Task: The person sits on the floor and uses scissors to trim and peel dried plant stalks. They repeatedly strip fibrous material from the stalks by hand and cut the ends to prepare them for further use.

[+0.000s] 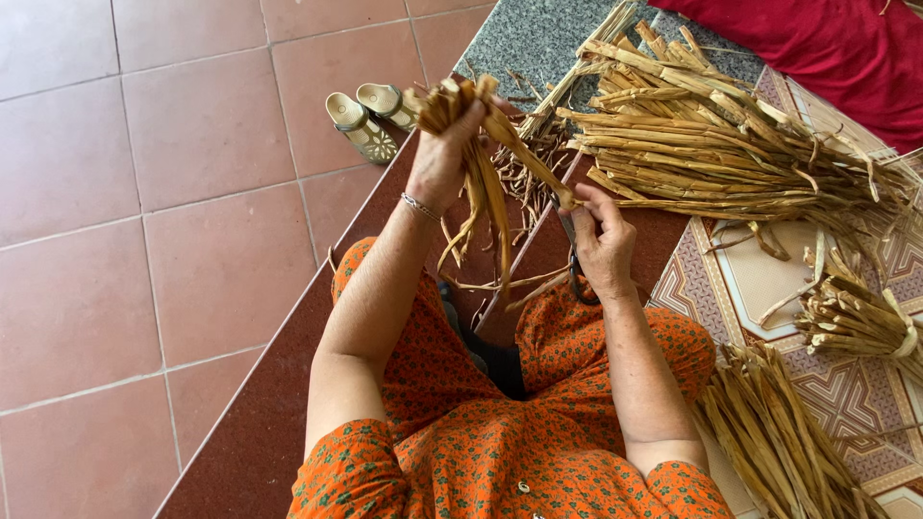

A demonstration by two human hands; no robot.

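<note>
Trimming step, by the look of it: the left hand (444,159) has its fingers clamped round the top of a bunch of dried plant strips (481,163), tails dangling below. The right hand (604,245) grips scissors (575,269) at a strip's end. The next snip needs that strip taut. Strips look tan, flat, curly.

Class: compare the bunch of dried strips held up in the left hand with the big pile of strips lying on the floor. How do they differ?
The held bunch is small and hangs from the left hand; the floor pile is far larger and lies flat. The bunch's strips droop limply; the pile's look straighter. Both are dry and tan.
</note>
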